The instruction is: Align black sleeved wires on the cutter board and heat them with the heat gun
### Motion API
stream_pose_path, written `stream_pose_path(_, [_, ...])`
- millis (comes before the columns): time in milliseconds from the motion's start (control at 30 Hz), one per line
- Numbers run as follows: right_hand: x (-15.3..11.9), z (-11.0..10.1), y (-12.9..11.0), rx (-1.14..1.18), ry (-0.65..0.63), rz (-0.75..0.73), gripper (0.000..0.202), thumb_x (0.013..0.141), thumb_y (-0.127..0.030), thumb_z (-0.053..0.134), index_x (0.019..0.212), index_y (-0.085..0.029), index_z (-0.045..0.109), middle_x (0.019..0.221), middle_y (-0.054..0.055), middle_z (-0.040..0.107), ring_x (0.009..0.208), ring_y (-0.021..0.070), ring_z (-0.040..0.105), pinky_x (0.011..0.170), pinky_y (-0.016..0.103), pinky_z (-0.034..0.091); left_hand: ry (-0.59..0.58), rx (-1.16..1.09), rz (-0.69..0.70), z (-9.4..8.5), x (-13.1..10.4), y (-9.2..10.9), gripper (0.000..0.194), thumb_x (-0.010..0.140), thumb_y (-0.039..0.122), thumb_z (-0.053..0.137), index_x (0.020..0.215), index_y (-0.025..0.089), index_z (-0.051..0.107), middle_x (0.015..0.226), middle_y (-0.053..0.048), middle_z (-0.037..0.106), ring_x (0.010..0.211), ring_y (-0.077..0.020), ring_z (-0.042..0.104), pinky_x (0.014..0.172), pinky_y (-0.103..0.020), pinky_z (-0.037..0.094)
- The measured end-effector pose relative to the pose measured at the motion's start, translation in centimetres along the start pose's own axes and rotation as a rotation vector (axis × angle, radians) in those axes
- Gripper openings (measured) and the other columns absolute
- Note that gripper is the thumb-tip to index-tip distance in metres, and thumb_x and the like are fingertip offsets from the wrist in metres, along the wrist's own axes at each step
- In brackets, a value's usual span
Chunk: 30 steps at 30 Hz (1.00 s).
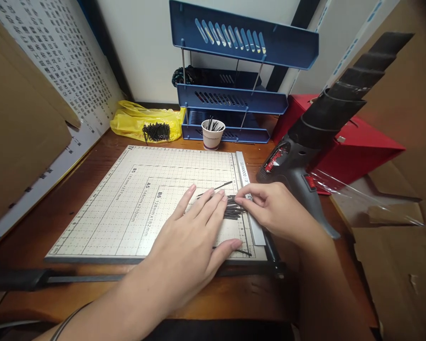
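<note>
Thin black strips [232, 213] lie side by side on the gridded board of a paper trimmer [95, 213]. My left hand [188, 237] rests flat over them with its fingers spread, hiding much of the bundle. At their right ends, beside the trimmer's metal edge bar [257, 229], my right hand [268, 206] pinches a strip end between thumb and forefinger. One loose strip [223, 184] lies above the bundle, and another [243, 252] is partly under my left thumb.
The trimmer's black handle [17, 279] extends along the front left. Behind the board are a paper cup [213, 137] of black strips, a yellow bag [128, 124] with a black bundle [156, 131], and a blue rack [234, 97]. A heat gun [298, 147] and red box [365, 142] stand right.
</note>
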State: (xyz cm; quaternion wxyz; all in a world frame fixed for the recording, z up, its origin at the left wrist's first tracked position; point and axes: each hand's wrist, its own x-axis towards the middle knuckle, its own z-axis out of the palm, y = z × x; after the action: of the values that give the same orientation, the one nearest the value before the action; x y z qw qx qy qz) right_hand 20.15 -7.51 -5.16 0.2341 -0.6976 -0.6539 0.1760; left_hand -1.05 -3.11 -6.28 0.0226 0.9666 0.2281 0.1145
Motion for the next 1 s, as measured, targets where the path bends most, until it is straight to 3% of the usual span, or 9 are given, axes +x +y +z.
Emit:
stream_pose_path(200, [0.20, 0.36, -0.01, 0.021, -0.007, -0.062, 0.021, 0.091, -0.033, 0.059, 0.092, -0.022, 0.078, 0.050, -0.005, 0.040, 0.049, 0.0092, 0.030, 0.053, 0.025, 0.024, -0.012, -0.023, 0.007, 0.27, -0.01, 0.14, 0.069, 0.106, 0.056, 0.022, 0.150, 0.009, 0.047, 0.154, -0.010, 0.048, 0.146, -0.0308, 0.041, 0.125, -0.056, 0.021])
stream_pose_path(367, [0.10, 0.22, 0.02, -0.018, 0.054, -0.004, 0.018, 0.087, -0.032, 0.062, 0.087, -0.022, 0.077, 0.048, -0.006, 0.036, 0.048, 0.0093, 0.026, 0.053, 0.026, 0.022, 0.015, -0.042, -0.013, 0.30, -0.20, 0.03, 0.068, 0.106, 0.055, 0.023, 0.149, 0.008, 0.047, 0.153, -0.012, 0.048, 0.146, -0.0300, 0.042, 0.125, -0.056, 0.022])
stream_pose_path(567, [0.13, 0.25, -0.08, -0.007, 0.081, 0.002, 0.017, 0.086, -0.031, 0.062, 0.084, -0.023, 0.077, 0.048, -0.006, 0.032, 0.048, 0.0090, 0.027, 0.052, 0.026, 0.022, 0.010, -0.077, -0.038, 0.08, -0.10, -0.16, 0.064, 0.106, 0.054, 0.026, 0.147, 0.011, 0.050, 0.152, -0.009, 0.051, 0.146, -0.0315, 0.041, 0.126, -0.061, 0.011])
stream_pose_path(700, [0.36, 0.53, -0.16, -0.004, 0.045, -0.033, 0.017, 0.087, -0.030, 0.061, 0.086, -0.022, 0.077, 0.047, -0.007, 0.032, 0.049, 0.0088, 0.025, 0.053, 0.026, 0.022, 0.028, -0.089, -0.033, 0.15, 0.00, -0.01, 0.063, 0.106, 0.055, 0.028, 0.148, 0.013, 0.050, 0.152, -0.009, 0.051, 0.145, -0.0327, 0.042, 0.125, -0.062, 0.013])
stream_pose_path(867, [0.04, 0.10, -0.08, 0.034, 0.093, 0.003, 0.018, 0.085, -0.031, 0.062, 0.082, -0.021, 0.076, 0.048, -0.006, 0.034, 0.048, 0.0081, 0.026, 0.050, 0.026, 0.021, 0.060, -0.089, -0.028, 0.14, -0.53, 0.04, 0.059, 0.106, 0.052, 0.031, 0.145, 0.014, 0.053, 0.151, -0.006, 0.053, 0.145, -0.0322, 0.043, 0.125, -0.061, 0.014])
stream_pose_path(1000, [-0.24, -0.46, -0.10, 0.058, -0.014, 0.003, 0.019, 0.084, -0.033, 0.062, 0.080, -0.022, 0.077, 0.049, -0.006, 0.036, 0.049, 0.0078, 0.027, 0.048, 0.024, 0.021, 0.077, -0.084, -0.014, 0.23, -0.88, 0.15, 0.057, 0.106, 0.051, 0.033, 0.144, 0.014, 0.054, 0.148, -0.005, 0.056, 0.144, -0.0324, 0.044, 0.125, -0.060, 0.014])
